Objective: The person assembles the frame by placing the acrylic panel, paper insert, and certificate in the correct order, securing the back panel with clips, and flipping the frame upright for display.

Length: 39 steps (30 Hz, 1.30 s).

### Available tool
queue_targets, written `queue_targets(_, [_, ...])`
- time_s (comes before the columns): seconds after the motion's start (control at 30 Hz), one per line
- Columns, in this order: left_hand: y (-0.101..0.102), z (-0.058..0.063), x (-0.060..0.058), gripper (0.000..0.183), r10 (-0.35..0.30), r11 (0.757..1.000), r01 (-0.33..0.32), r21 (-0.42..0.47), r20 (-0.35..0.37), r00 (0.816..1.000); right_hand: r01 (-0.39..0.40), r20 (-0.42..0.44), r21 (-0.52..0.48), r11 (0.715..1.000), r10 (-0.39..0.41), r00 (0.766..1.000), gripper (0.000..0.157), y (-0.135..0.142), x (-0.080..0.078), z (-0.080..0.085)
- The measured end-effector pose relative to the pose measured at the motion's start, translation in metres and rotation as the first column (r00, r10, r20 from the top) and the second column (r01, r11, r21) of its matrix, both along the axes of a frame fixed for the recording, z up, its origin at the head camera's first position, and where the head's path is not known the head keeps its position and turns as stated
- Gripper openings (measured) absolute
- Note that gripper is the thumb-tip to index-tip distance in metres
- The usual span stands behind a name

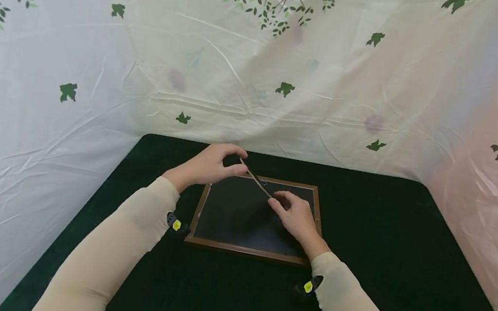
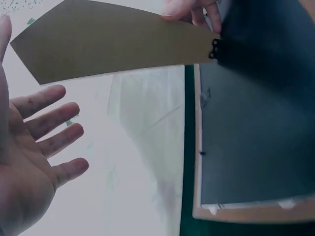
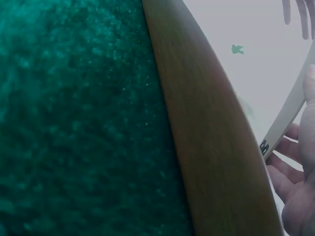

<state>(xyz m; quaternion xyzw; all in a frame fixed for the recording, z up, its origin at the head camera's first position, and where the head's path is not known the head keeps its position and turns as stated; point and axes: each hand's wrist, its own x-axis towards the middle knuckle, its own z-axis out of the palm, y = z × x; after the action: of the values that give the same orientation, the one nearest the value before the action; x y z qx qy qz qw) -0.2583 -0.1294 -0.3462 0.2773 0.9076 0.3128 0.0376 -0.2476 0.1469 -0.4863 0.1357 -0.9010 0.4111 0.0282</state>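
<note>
A picture frame (image 1: 246, 251) with a wooden rim lies face down, its dark backing (image 1: 237, 216) upward. Over it, tilted, is a flat brown easel stand (image 2: 113, 42) with a small black hinge (image 2: 215, 49) at one end. My right hand (image 1: 297, 218) pinches the stand near that hinge. Around the stand's other end is my left hand (image 1: 210, 164); in the left wrist view its fingers (image 2: 54, 128) are spread and nearly straight, with no grip seen. Whether the hinge is fastened to the backing, I cannot tell.
A dark green cloth (image 1: 223, 292) covers the table under the frame. Pale curtains (image 1: 240, 71) printed with leaves and green birds hang behind and on both sides. Small metal parts (image 2: 205, 96) sit along the frame's inner edge.
</note>
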Motion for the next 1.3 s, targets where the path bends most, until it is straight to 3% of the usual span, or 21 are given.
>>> queue_targets(0.17, [-0.032,-0.024,0.014,0.044,-0.006,1.0,0.006,-0.003,-0.023,1.0,0.013,-0.015,0.003,1.0,-0.013,1.0,0.061,0.0,-0.001,-0.003])
queue_targets(0.27, [-0.055,-0.044,0.02,0.034,-0.026,0.996,0.025,-0.087,-0.012,1.0,0.016,-0.017,0.001,1.0,-0.016,1.0,0.06,0.0,-0.001,-0.005])
queue_targets(0.43, [-0.083,-0.073,0.026,0.029,-0.03,0.975,0.045,-0.216,0.071,0.997,0.017,-0.027,0.0,1.0,-0.017,0.999,0.058,0.0,0.0,-0.005])
queue_targets(0.63, [-0.096,-0.094,0.031,0.028,-0.051,0.978,0.071,-0.196,0.108,0.993,0.018,-0.032,0.0,1.0,-0.018,0.999,0.057,0.0,-0.001,-0.005])
queue_targets(0.9, [-0.087,-0.108,0.036,0.023,-0.107,0.976,0.124,-0.181,0.099,0.989,0.026,-0.027,-0.003,1.0,-0.027,0.999,0.057,0.0,0.0,-0.005])
queue_targets(1.3, [-0.083,-0.109,0.035,0.018,-0.136,0.968,0.152,-0.2,0.092,0.986,0.022,-0.053,-0.02,1.0,-0.023,0.998,0.058,-0.001,0.001,-0.004])
